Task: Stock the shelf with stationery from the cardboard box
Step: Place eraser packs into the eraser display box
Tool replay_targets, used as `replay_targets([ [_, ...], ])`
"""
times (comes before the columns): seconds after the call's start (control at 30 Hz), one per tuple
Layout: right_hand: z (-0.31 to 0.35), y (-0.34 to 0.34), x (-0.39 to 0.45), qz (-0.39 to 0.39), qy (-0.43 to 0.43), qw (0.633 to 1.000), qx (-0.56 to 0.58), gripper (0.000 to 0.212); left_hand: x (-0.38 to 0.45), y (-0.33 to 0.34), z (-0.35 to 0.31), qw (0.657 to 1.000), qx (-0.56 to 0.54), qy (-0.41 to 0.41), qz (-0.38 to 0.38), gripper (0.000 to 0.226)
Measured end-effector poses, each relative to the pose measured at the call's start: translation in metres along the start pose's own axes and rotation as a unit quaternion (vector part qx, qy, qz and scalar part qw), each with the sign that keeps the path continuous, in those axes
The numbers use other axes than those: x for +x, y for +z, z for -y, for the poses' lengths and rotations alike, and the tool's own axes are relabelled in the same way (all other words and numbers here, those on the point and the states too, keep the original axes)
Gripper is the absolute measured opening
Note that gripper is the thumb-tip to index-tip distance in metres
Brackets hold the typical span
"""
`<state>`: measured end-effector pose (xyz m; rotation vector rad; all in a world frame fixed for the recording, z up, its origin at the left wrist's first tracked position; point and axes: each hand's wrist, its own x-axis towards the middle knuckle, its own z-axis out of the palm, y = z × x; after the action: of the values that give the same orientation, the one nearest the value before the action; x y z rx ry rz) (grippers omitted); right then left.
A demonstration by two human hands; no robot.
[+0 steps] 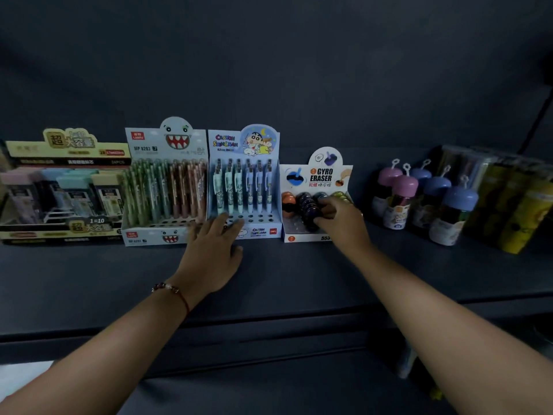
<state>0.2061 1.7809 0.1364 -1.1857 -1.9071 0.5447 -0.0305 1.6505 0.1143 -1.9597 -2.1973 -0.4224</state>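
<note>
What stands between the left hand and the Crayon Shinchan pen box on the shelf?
Nothing visible. The left hand already has straight fingers on the front of the Crayon Shinchan pen box.

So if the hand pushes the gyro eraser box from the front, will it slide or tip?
The eraser box probably slides: its base is low and wide. The tall card back looks thin, so it may bend if pushed there. The round erasers lie loose and could roll out if it tilts.

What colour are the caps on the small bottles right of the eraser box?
Two pink caps, the others blue; head view.
</note>
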Motion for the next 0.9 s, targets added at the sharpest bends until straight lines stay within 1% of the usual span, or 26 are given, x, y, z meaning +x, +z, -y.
replay_targets([
  [0.1, -0.002, -0.001, -0.019, 0.017, -0.022, 1.000, -0.001, 0.048, -0.001, -0.004, -0.003, 1.000, 0.024, 0.006, -0.013, 0.056],
  [0.17, -0.007, -0.007, -0.032, 0.022, -0.052, 0.998, -0.023, 0.046, 0.000, -0.007, -0.012, 0.997, 0.048, 0.046, -0.049, 0.053],
  [0.2, -0.011, -0.013, -0.037, 0.020, -0.061, 0.997, -0.032, 0.045, 0.002, -0.008, -0.021, 0.994, 0.042, 0.074, -0.069, 0.050],
  [0.27, -0.022, -0.029, -0.046, 0.009, -0.054, 0.998, -0.041, 0.044, 0.008, -0.010, -0.048, 0.987, -0.014, 0.124, -0.104, 0.048],
  [0.3, -0.030, -0.039, -0.049, 0.000, -0.040, 0.998, -0.040, 0.044, 0.012, -0.012, -0.066, 0.984, -0.053, 0.136, -0.102, 0.048],
  [0.37, -0.043, -0.062, -0.053, -0.028, -0.004, 0.999, -0.032, 0.041, 0.027, -0.012, -0.104, 0.979, -0.124, 0.143, -0.069, 0.050],
  [0.4, -0.050, -0.071, -0.054, -0.038, 0.014, 0.999, -0.028, 0.039, 0.037, -0.011, -0.121, 0.978, -0.132, 0.148, -0.060, 0.053],
  [0.43, -0.057, -0.080, -0.054, -0.038, 0.032, 0.998, -0.026, 0.037, 0.047, -0.007, -0.136, 0.979, -0.116, 0.154, -0.058, 0.054],
  [0.53, -0.073, -0.089, -0.057, 0.016, 0.053, 0.997, -0.056, 0.046, 0.070, 0.009, -0.165, 0.988, -0.023, 0.147, -0.042, 0.054],
  [0.6, -0.078, -0.087, -0.057, 0.053, 0.049, 0.995, -0.068, 0.054, 0.075, 0.022, -0.169, 0.992, 0.007, 0.123, -0.027, 0.049],
  [0.7, -0.081, -0.084, -0.054, 0.104, 0.026, 0.988, -0.115, 0.064, 0.073, 0.037, -0.166, 0.993, 0.012, 0.109, -0.040, 0.038],
  [0.77, -0.081, -0.083, -0.050, 0.130, 0.002, 0.979, -0.157, 0.065, 0.072, 0.043, -0.165, 0.992, -0.004, 0.109, -0.059, 0.035],
  [0.83, -0.082, -0.082, -0.047, 0.146, -0.007, 0.970, -0.193, 0.066, 0.074, 0.045, -0.165, 0.992, -0.022, 0.107, -0.068, 0.032],
  [0.9, -0.082, -0.082, -0.044, 0.154, -0.004, 0.969, -0.192, 0.066, 0.076, 0.045, -0.165, 0.992, -0.021, 0.103, -0.071, 0.031],
])
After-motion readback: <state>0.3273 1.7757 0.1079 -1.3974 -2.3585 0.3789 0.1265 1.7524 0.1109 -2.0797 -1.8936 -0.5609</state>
